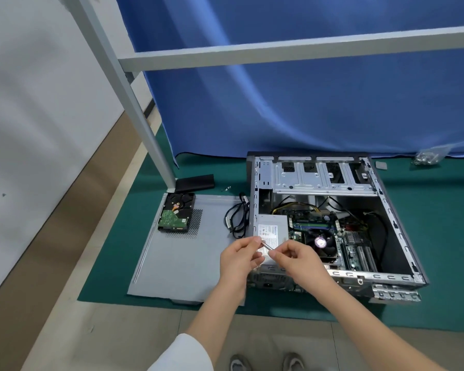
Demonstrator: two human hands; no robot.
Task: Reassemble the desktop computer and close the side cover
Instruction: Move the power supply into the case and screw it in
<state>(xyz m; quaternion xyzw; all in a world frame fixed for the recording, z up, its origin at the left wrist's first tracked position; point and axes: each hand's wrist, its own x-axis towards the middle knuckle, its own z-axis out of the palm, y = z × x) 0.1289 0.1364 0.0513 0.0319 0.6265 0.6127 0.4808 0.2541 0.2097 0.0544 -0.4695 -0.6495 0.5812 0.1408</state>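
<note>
At left of centre the side cover [182, 253] lies flat on the green mat [113, 253], a hard drive [176, 212] parked on it, likely awaiting refitting. At lower centre the left hand [239, 259] and right hand [296, 257] together pinch a thin silvery tool [266, 246], probably readying it. Right of them the open computer case [330, 218] lies on its side, interior exposed.

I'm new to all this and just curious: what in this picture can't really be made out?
- Head view: the thin silver tool pinched between the left hand and right hand; its tip is hidden by fingers.
- Bag of small parts: too small to identify.
- Power supply label: too blurred to read.
- Case front: partly behind the arms.
</note>
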